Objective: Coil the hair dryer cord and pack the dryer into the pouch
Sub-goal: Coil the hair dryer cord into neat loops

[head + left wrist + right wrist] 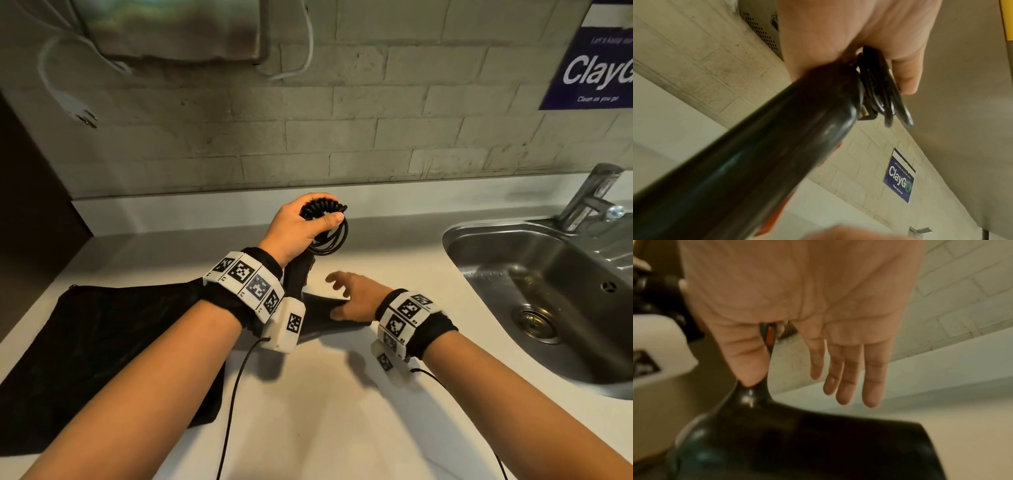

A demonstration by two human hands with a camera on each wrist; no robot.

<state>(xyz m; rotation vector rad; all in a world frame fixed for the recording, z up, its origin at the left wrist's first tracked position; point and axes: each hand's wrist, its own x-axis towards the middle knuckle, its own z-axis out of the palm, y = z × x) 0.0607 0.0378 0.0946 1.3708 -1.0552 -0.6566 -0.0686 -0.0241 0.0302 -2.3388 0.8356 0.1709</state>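
My left hand (303, 222) is raised over the counter and grips the black coiled cord (335, 236) together with the top end of the hair dryer's handle (297, 274). From the left wrist the cord loops (879, 91) sit under my thumb and the glossy handle (756, 162) runs down toward the camera. The dryer's barrel (797, 443) lies low by the counter. My right hand (356, 296) hovers over it with its fingers (871, 378) straight; the thumb touches the body near an orange switch (770, 335). The black pouch (113, 342) lies flat on the left, partly under my left forearm.
A steel sink (548, 291) with a faucet (592, 195) fills the right of the pale counter (325, 411). A brick wall (342, 137) stands behind, with a blue sign (596, 72) and a white plug (82, 113) hanging at the left. Wrist-camera cables trail toward me.
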